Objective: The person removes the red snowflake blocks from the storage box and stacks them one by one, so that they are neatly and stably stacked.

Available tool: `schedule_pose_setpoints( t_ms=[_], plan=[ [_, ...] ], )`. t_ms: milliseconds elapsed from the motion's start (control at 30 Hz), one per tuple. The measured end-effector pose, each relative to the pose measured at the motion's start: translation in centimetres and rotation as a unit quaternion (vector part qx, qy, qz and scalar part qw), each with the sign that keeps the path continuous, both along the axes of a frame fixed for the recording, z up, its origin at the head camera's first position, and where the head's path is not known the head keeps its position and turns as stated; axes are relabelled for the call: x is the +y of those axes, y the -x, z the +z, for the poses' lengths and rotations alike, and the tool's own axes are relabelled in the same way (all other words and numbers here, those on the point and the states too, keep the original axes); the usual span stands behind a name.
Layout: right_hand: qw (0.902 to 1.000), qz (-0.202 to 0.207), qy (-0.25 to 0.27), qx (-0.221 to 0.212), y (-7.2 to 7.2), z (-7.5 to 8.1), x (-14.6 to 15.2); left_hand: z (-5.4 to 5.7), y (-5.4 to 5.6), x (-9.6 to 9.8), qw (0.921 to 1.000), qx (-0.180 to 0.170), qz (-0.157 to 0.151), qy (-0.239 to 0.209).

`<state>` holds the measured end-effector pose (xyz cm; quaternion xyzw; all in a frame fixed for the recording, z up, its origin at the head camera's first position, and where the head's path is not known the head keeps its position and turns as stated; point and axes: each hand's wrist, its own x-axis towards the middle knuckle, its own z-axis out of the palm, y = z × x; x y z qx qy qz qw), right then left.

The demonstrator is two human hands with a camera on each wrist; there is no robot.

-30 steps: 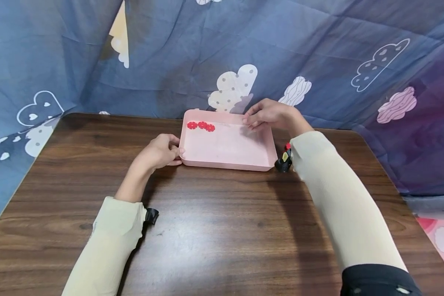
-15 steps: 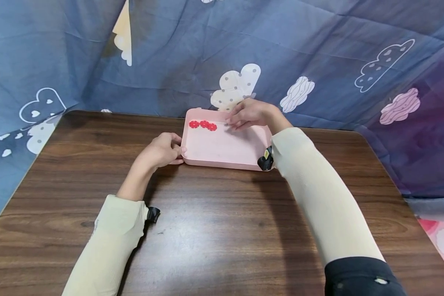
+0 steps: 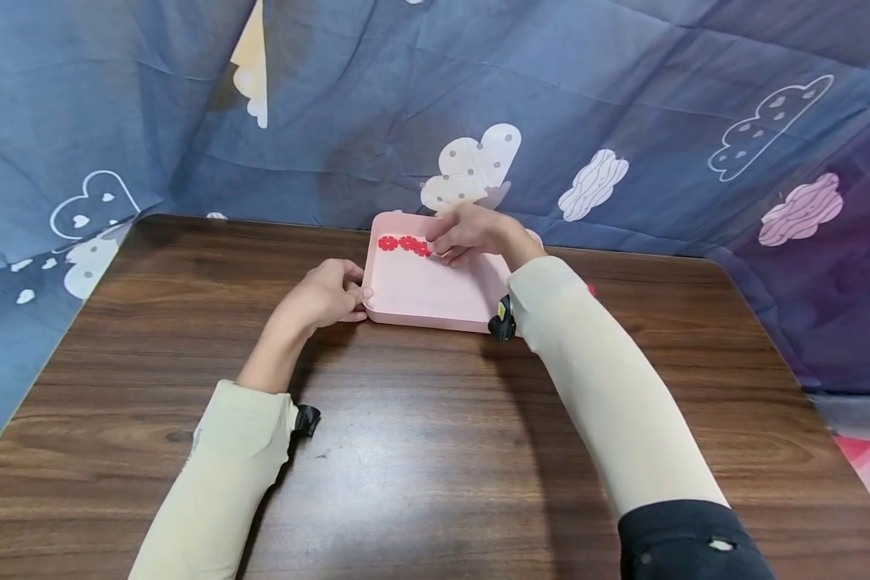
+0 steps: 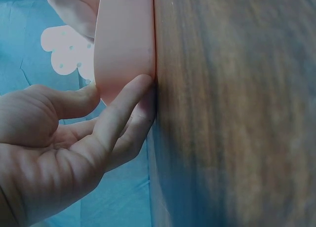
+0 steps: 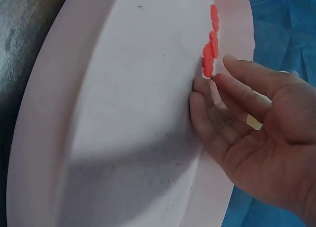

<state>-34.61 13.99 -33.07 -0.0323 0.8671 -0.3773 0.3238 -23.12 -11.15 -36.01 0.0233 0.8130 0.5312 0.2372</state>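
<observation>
A shallow pink tray lies at the far edge of the table, and three red flower-shaped discs line its back left. My left hand holds the tray's left end. In the left wrist view its thumb is at the rim of the tray, while bent fingers press low on the outer wall. My right hand reaches over the tray's back side. Its loosely bent fingers are right at the nearest of the red discs, with nothing seen between thumb and fingers.
A blue patterned cloth hangs close behind the tray and the table's far edge. Brown wooden tabletop extends in front of the tray. A small red thing shows past the right sleeve, mostly hidden.
My right hand has moved left along the tray's back side, from its right part up to the red discs. My left hand keeps its place at the tray's left end.
</observation>
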Motion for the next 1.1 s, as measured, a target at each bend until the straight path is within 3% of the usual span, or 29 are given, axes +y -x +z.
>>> schedule_pose_setpoints(
  t_ms=[267, 700, 1100],
  plan=[
    [0.9968, 0.021, -0.061, 0.047, -0.4, -0.1, -0.6, 0.0, 0.0, 0.2, 1.0000, 0.002, 0.000, 0.000],
    [0.9909, 0.014, -0.100, 0.089, -0.9, -0.8, -1.8, 0.2, -0.1, 0.2, 1.0000, -0.001, 0.004, -0.001],
    [0.9918, 0.019, -0.100, 0.077, -1.1, -0.6, -1.8, 0.1, -0.2, 0.2, 1.0000, 0.005, 0.001, 0.000]
  ],
)
